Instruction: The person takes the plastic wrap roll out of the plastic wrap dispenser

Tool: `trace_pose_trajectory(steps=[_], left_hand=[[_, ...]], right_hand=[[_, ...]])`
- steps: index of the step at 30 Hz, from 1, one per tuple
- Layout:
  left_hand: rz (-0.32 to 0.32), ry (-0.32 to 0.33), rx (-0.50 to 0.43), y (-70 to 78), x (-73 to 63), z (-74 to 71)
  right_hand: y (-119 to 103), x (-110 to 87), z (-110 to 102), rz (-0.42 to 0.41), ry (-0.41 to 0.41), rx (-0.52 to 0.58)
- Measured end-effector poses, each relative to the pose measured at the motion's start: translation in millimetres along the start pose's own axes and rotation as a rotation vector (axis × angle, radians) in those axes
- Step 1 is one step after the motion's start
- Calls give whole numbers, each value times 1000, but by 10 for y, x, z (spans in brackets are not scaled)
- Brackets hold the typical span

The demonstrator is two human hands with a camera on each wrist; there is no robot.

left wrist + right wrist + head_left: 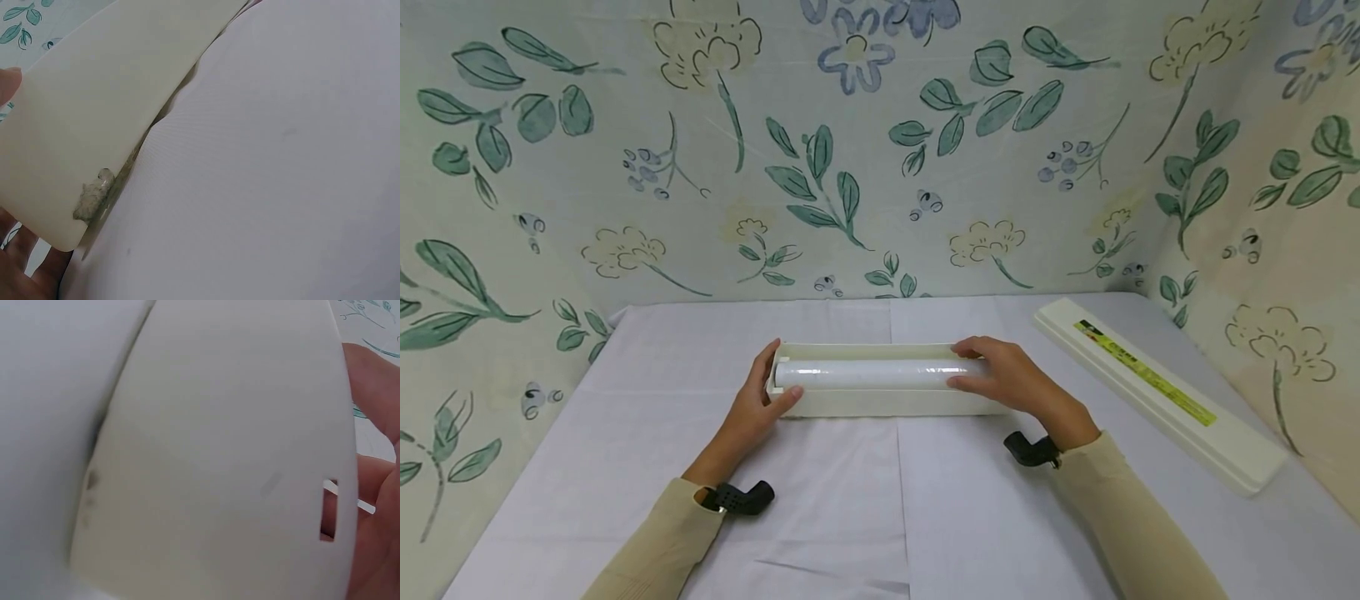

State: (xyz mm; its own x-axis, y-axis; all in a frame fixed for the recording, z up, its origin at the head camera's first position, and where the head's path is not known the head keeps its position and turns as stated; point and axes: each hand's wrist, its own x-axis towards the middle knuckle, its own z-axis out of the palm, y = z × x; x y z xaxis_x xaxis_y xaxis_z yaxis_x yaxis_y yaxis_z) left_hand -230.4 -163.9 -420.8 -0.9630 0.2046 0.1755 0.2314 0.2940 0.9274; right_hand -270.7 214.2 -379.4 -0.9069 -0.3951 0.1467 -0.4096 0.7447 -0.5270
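Observation:
A long white plastic dispenser box [880, 404] lies lengthwise across the middle of the table, its top uncovered. Inside it is a shiny roll of cling film [865, 373]. My left hand [760, 387] grips the box's left end, thumb on the near side and fingers around the far side. With thumb and fingers, my right hand [1018, 379] pinches the roll near its right end, covering that end. The right wrist view has the box's near wall [219, 425] with a small slot, the hand beyond it. A rough grey patch [94, 197] marks the wall in the left wrist view.
A long white lid [1157, 392] with a yellow label lies slanted on the table at the right. White cloth [820, 500] covers the table, creased near the front. Flower-patterned cloth [865, 208] hangs behind and at both sides.

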Motion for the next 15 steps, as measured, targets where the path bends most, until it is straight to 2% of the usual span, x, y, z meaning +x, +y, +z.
trace_pose_trajectory(steps=[7, 14, 15], left_hand=[[4, 0, 7, 15, -7, -4], [18, 24, 9, -340, 88, -2], [21, 26, 13, -341, 89, 1]], right_hand=[[62, 9, -30, 50, -51, 87], [81, 7, -53, 62, -67, 104], [79, 5, -56, 60, -66, 101]])
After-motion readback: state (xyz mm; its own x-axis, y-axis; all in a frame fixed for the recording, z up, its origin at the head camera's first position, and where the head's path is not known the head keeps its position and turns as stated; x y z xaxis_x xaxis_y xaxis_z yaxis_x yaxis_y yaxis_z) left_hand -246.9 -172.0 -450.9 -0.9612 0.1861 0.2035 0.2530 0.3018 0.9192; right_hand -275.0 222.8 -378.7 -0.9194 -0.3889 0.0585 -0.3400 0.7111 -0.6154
